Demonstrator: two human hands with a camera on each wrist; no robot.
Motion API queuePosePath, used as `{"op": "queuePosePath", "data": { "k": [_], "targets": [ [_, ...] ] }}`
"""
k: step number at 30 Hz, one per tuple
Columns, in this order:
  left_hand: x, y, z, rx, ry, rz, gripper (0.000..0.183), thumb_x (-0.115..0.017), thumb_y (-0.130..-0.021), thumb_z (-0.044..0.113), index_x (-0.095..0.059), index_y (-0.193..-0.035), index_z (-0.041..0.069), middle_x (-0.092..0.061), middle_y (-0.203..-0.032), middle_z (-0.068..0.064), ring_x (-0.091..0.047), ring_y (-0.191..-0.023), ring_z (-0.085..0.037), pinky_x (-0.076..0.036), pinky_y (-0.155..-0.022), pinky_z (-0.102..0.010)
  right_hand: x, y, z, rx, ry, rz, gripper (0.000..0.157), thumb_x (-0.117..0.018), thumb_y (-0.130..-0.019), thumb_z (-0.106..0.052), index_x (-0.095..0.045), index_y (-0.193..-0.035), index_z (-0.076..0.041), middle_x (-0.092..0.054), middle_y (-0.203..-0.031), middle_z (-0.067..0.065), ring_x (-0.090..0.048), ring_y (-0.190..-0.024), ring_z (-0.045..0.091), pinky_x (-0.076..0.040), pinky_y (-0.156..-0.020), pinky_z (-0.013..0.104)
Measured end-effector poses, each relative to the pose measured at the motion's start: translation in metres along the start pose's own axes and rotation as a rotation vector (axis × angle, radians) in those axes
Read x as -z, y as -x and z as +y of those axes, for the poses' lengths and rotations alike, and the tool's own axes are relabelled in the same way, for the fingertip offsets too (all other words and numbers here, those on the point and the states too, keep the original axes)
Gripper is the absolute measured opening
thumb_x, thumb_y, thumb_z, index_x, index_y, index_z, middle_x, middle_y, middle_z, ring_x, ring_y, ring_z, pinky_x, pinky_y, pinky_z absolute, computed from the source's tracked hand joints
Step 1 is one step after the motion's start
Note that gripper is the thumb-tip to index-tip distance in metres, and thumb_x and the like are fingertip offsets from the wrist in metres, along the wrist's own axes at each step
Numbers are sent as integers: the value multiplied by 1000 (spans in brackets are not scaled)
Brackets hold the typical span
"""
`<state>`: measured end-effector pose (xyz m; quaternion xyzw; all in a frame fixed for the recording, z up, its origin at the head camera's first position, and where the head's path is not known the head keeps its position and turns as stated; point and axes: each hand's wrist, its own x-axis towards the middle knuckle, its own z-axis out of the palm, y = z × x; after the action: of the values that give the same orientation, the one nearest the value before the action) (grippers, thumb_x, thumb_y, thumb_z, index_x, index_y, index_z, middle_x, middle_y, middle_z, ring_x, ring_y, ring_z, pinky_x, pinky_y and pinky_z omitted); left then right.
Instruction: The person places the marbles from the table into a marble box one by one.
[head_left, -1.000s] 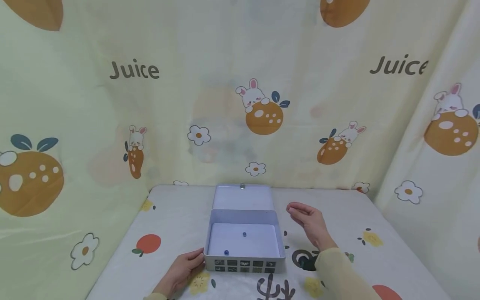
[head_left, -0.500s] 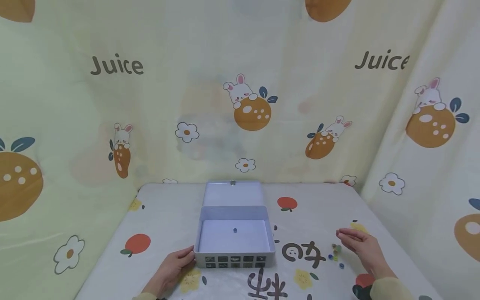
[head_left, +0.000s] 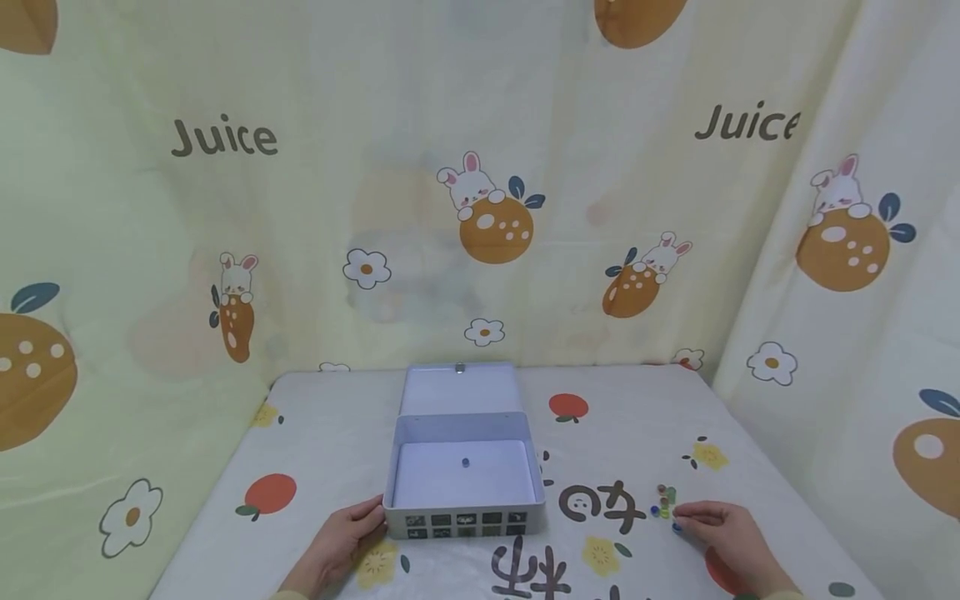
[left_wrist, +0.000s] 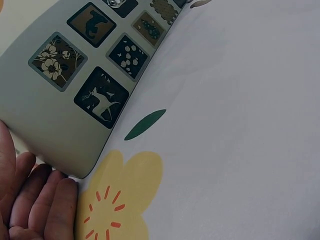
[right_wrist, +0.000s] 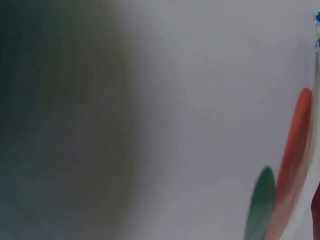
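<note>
A pale metal box (head_left: 465, 521) with small square pictures on its front stands with its lid (head_left: 460, 390) tipped back. One small dark marble (head_left: 466, 462) lies inside. My left hand (head_left: 339, 537) rests against its front left corner, seen close up in the left wrist view with the fingers (left_wrist: 60, 210) beside that corner. Several small coloured marbles (head_left: 664, 502) sit in a cluster to the right. My right hand (head_left: 720, 533) is at the cluster, fingertips by a blue marble (head_left: 677, 527). Contact with that marble is unclear. The right wrist view hardly shows this hand.
The table (head_left: 337, 425) has a light cloth printed with fruit, flowers and dark lettering. A patterned curtain (head_left: 375, 208) hangs behind it and along both sides.
My right hand has moved from beside the lid, right and down to the marbles. The left hand stays at the box. A second marble, seen inside near the front earlier, is out of sight.
</note>
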<state>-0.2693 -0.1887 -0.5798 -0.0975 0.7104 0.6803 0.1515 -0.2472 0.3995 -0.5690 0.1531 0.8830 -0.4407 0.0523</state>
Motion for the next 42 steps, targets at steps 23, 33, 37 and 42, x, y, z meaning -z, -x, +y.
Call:
{"op": "queuePosePath", "data": {
  "k": [23, 33, 37, 42],
  "targets": [
    [1, -3, -2, 14, 22, -17, 51, -65, -101, 17, -48, -145, -3, -43, -154, -25, -52, -139, -35, -59, -103, -38, -4, 3, -14, 45, 57, 2, 22, -78, -88, -12, -77, -107, -3, -79, -102, 12, -73, -97, 23, -63, -86, 43],
    [4, 0, 1, -7, 18, -3, 52, -66, -100, 18, -49, -145, -3, -44, -154, -26, -52, -140, -37, -58, -104, -39, -10, -12, -68, 190, -58, 4, 36, -80, -90, -22, -74, -117, -1, -80, -107, 8, -74, -92, 13, -64, -77, 29],
    [4, 2, 2, -24, 5, -15, 53, -66, -101, 20, -49, -145, -4, -43, -154, -27, -50, -141, -39, -57, -106, -40, -25, -18, -101, 234, -84, -15, 38, -79, -92, -25, -73, -120, -1, -79, -110, 8, -74, -99, 17, -65, -85, 35],
    [3, 4, 1, -42, 20, -52, 55, -66, -101, 21, -48, -146, -4, -40, -156, -28, -47, -143, -39, -57, -107, -39, -50, -20, -145, 320, -119, -60, 31, -77, -93, -22, -75, -118, -4, -78, -113, 8, -73, -104, 18, -62, -99, 43]
  ]
}}
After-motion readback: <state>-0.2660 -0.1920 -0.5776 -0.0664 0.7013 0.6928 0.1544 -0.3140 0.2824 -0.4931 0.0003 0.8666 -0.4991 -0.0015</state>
